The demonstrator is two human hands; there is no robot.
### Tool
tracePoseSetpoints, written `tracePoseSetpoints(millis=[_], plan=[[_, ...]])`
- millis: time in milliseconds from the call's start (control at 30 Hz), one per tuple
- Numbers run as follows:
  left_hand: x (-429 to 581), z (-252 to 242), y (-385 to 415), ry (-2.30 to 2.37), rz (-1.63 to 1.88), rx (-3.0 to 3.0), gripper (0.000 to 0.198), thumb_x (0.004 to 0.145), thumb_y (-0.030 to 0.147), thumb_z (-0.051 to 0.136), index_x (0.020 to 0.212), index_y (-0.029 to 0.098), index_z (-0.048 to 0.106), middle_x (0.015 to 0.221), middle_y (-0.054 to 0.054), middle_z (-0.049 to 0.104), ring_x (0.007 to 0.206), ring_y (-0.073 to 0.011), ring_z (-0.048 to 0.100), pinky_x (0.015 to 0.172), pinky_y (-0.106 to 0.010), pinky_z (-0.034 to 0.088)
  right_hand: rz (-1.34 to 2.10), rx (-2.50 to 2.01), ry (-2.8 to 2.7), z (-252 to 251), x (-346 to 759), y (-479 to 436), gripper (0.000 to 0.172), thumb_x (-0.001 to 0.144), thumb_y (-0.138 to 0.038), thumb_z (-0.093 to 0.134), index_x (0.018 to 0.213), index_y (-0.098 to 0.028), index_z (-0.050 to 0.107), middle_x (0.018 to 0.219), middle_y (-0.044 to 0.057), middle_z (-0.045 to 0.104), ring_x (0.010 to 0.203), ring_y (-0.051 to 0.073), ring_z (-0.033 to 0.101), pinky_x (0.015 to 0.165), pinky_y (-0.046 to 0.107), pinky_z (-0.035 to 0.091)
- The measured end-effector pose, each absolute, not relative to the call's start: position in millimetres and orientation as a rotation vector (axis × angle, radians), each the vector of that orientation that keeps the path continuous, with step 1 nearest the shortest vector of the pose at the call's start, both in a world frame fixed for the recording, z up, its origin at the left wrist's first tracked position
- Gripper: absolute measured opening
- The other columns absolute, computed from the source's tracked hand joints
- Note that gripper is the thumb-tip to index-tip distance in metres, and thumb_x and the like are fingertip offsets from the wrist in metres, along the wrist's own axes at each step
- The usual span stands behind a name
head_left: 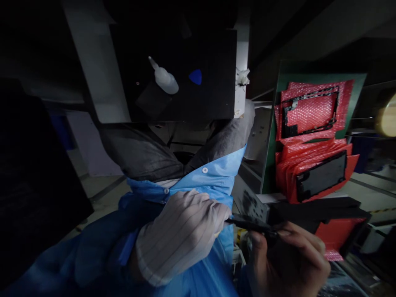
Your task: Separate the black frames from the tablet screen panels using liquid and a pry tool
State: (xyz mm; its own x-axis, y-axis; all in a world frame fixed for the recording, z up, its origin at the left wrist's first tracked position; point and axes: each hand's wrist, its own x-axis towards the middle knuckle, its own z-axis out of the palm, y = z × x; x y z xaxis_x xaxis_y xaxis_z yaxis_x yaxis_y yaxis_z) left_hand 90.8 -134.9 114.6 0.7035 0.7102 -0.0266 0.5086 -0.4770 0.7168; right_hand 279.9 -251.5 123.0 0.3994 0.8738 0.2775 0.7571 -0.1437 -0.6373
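My left hand (184,233), in a pale striped glove, is closed on one end of a thin black flat part (252,223). The bare right hand (292,255) pinches its other end between thumb and fingers. This part is seen nearly edge-on in front of my blue coat, so its face and exact kind do not show. To the right, a black rectangular device frame (287,131) lies on red bubble wrap (312,113). Below that, a dark flat panel with a black rim (321,177) rests on a stack of red bubble-wrap pouches (286,165).
Ahead, a black mat (210,101) on the bench carries a white dropper bottle (167,80) lying on its side and a blue triangular pick (195,77). The red wrap sits on a green board (269,165). A black box-like thing (328,208) with more red wrap stands at lower right.
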Motion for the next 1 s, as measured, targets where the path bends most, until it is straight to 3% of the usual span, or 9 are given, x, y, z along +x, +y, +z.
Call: tracePoseSetpoints(millis=[100, 200, 333, 533, 767, 1000], plan=[[90.3, 115.5, -135.9, 0.914, 0.337, 2.184, 0.029, 0.112, 0.005, 0.053, 0.096, 0.021, 0.071, 0.071, 0.002, 0.065, 0.062, -0.0187, 0.068, 0.061, -0.04, 0.048, 0.202, -1.933, -1.357, 121.5, 277.3, -253.1, 0.057, 0.09, -0.003, 0.097, 0.136, -0.025, 0.071, 0.108, 0.003, 0.072, 0.09, 0.019, 0.068, 0.076, 0.034, 0.053], [90.7, 114.8, -137.0, 0.929, 0.335, 2.161, 0.029, 0.111, 0.004, 0.053, 0.098, 0.021, 0.072, 0.073, 0.001, 0.067, 0.064, -0.0194, 0.07, 0.061, -0.04, 0.049, 0.195, -1.938, -1.368, 120.9, 276.3, -253.9, 0.06, 0.09, -0.003, 0.096, 0.139, -0.027, 0.07, 0.107, 0.002, 0.072, 0.089, 0.02, 0.067, 0.075, 0.035, 0.053], [90.5, 111.9, -139.3, 0.93, 0.374, 2.162, 0.03, 0.111, 0.004, 0.052, 0.099, 0.021, 0.073, 0.074, 0.002, 0.07, 0.065, -0.0188, 0.07, 0.062, -0.04, 0.05, 0.174, -1.96, -1.379, 122.6, 272.8, -253.0, 0.053, 0.092, -0.005, 0.095, 0.133, -0.025, 0.068, 0.105, 0.001, 0.071, 0.087, 0.019, 0.067, 0.074, 0.034, 0.052], [82.9, 109.5, -136.8, 0.914, 0.437, 2.163, 0.028, 0.114, 0.008, 0.053, 0.104, 0.023, 0.074, 0.086, 0.002, 0.082, 0.077, -0.0185, 0.08, 0.068, -0.038, 0.054, 0.106, -2.005, -1.402, 128.0, 260.4, -244.3, 0.028, 0.098, -0.015, 0.093, 0.108, -0.023, 0.068, 0.095, 0.0, 0.069, 0.083, 0.018, 0.065, 0.074, 0.034, 0.054], [77.6, 114.0, -128.0, 0.964, 0.468, 2.182, 0.036, 0.123, 0.018, 0.045, 0.103, 0.028, 0.074, 0.087, 0.007, 0.085, 0.081, -0.0149, 0.084, 0.079, -0.034, 0.061, 0.062, -2.01, -1.455, 133.6, 255.0, -236.3, 0.022, 0.107, -0.028, 0.09, 0.102, -0.025, 0.069, 0.09, -0.001, 0.07, 0.078, 0.018, 0.064, 0.077, 0.037, 0.057], [72.8, 115.6, -127.7, 0.981, 0.506, 2.185, 0.037, 0.123, 0.018, 0.046, 0.102, 0.026, 0.075, 0.088, 0.005, 0.087, 0.079, -0.0169, 0.085, 0.075, -0.033, 0.063, 0.043, -2.029, -1.452, 133.8, 252.8, -230.5, 0.027, 0.11, -0.037, 0.089, 0.095, -0.027, 0.068, 0.086, -0.002, 0.07, 0.076, 0.018, 0.064, 0.081, 0.038, 0.056]])
